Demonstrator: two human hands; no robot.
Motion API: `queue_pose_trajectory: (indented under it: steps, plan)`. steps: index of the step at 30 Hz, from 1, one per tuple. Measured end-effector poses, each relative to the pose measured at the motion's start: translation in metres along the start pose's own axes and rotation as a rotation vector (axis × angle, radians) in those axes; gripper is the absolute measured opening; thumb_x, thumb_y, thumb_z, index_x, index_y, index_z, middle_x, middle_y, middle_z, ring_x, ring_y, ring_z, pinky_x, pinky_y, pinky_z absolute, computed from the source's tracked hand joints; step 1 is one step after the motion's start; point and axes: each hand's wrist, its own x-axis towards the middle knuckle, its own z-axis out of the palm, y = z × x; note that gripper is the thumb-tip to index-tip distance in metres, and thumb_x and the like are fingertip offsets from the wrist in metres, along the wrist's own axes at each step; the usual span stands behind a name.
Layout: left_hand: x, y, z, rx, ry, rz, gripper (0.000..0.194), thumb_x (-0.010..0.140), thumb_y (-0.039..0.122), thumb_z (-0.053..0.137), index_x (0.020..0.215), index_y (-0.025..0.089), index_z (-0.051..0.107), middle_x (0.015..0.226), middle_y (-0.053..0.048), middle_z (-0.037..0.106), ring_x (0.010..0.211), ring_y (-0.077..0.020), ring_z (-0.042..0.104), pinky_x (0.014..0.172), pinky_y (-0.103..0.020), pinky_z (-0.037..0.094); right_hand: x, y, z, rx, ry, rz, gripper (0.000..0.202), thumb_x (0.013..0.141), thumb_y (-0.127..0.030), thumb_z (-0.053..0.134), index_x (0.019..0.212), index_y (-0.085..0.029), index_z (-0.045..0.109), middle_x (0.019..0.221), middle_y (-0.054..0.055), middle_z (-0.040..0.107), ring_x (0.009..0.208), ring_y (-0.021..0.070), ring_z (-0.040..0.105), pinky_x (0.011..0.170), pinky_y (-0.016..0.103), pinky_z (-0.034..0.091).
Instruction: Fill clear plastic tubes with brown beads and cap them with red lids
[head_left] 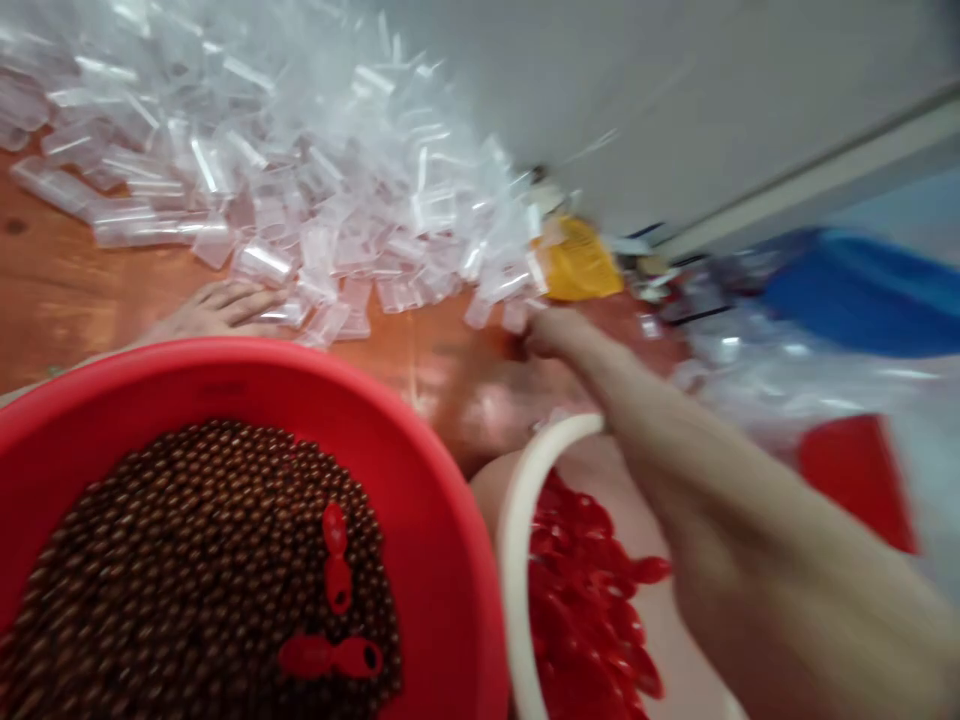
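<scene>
My left hand point(225, 306) lies behind the rim of a big red basin point(450, 560), fingers stretched out at the edge of a heap of clear plastic containers point(262, 200). Small shiny brown balls point(187, 540) fill much of the basin. On them lie two small red plastic spoon-like pieces, one upright in view point(337, 558) and one sideways point(330, 657). Reaching over a cream tub point(517, 560), my right hand point(553, 332) is at the near right end of the heap; motion blur hides its fingers. Red plastic pieces point(585, 600) are piled in the tub.
A yellow bag or packet point(579, 262) lies just beyond my right hand on the orange-brown surface point(60, 300). At the right are a blue item point(870, 295), a red item point(859, 480) and clear plastic bags point(787, 385). A pale wall point(637, 110) rises behind.
</scene>
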Motion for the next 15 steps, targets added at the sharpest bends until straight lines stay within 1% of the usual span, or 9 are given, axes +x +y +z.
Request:
queue_pose_trajectory:
  steps: [2,4,6,7,8,10,11,13,15]
  plan:
    - [0.003,0.008,-0.005,-0.01,0.0,-0.036,0.046,0.09,0.033,0.048,0.135,0.027,0.052,0.161,0.001,0.022,0.147,-0.0247,0.018,0.119,-0.043,0.012,-0.026,-0.017,-0.014,0.034,-0.03,0.023,0.019,0.09,-0.015,0.058,0.091,0.0,0.069,0.087,0.017,0.069,0.076,0.0176,0.062,0.073,0.034,0.048]
    - [0.005,0.016,-0.008,-0.03,-0.013,-0.103,0.044,0.091,0.033,0.047,0.134,0.024,0.054,0.16,-0.001,0.026,0.147,-0.025,0.021,0.118,-0.044,0.015,-0.063,-0.034,-0.031,0.12,0.01,0.004,0.024,0.094,-0.022,0.052,0.099,-0.005,0.069,0.083,0.013,0.069,0.068,0.0124,0.059,0.07,0.032,0.046]
    - [0.006,0.023,-0.01,-0.034,-0.021,-0.201,0.041,0.092,0.032,0.046,0.13,0.022,0.057,0.158,-0.003,0.03,0.145,-0.0263,0.025,0.116,-0.045,0.018,-0.108,-0.054,-0.048,0.454,0.09,-0.184,0.022,0.089,-0.036,0.06,0.093,-0.017,0.071,0.078,0.007,0.069,0.069,0.0118,0.061,0.069,0.03,0.048]
    - [0.005,0.027,-0.011,-0.028,-0.009,-0.255,0.039,0.093,0.031,0.045,0.127,0.02,0.058,0.157,-0.004,0.032,0.144,-0.0265,0.028,0.116,-0.044,0.02,-0.132,-0.065,-0.055,0.601,0.062,-0.351,0.02,0.085,-0.041,0.064,0.087,-0.022,0.071,0.077,0.004,0.069,0.07,0.0125,0.062,0.067,0.028,0.048]
    - [0.004,0.031,-0.012,-0.019,0.008,-0.299,0.037,0.093,0.031,0.043,0.125,0.019,0.06,0.157,-0.004,0.033,0.143,-0.0263,0.03,0.115,-0.043,0.022,-0.155,-0.078,-0.059,0.68,-0.022,-0.528,0.02,0.082,-0.046,0.067,0.085,-0.026,0.071,0.077,0.003,0.069,0.069,0.0137,0.064,0.062,0.027,0.049]
    - [0.001,0.038,-0.013,0.001,0.046,-0.372,0.037,0.095,0.032,0.039,0.12,0.017,0.061,0.157,-0.005,0.033,0.142,-0.0246,0.032,0.113,-0.04,0.025,-0.192,-0.106,-0.06,0.651,-0.15,-0.791,0.02,0.085,-0.048,0.061,0.084,-0.03,0.07,0.075,0.002,0.069,0.066,0.0153,0.064,0.057,0.027,0.05]
    - [-0.001,0.041,-0.014,0.013,0.064,-0.404,0.038,0.097,0.033,0.035,0.12,0.017,0.061,0.157,-0.006,0.032,0.14,-0.024,0.034,0.112,-0.04,0.026,-0.206,-0.12,-0.057,0.566,-0.227,-0.869,0.018,0.088,-0.042,0.057,0.085,-0.03,0.069,0.076,0.002,0.069,0.065,0.0154,0.063,0.057,0.028,0.05]
    - [-0.004,0.043,-0.015,0.037,0.089,-0.455,0.042,0.098,0.034,0.029,0.12,0.015,0.059,0.159,-0.008,0.028,0.137,-0.0249,0.038,0.109,-0.043,0.03,-0.225,-0.145,-0.044,0.466,-0.269,-0.947,0.018,0.09,-0.036,0.052,0.087,-0.027,0.067,0.079,0.003,0.069,0.069,0.0163,0.064,0.062,0.029,0.05]
    - [-0.005,0.041,-0.019,0.063,0.102,-0.477,0.042,0.098,0.034,0.027,0.117,0.015,0.06,0.159,-0.012,0.024,0.13,-0.0267,0.045,0.101,-0.044,0.038,-0.236,-0.165,-0.027,0.296,-0.251,-0.938,0.013,0.089,-0.03,0.053,0.088,-0.026,0.065,0.083,0.004,0.068,0.073,0.0181,0.064,0.065,0.031,0.048]
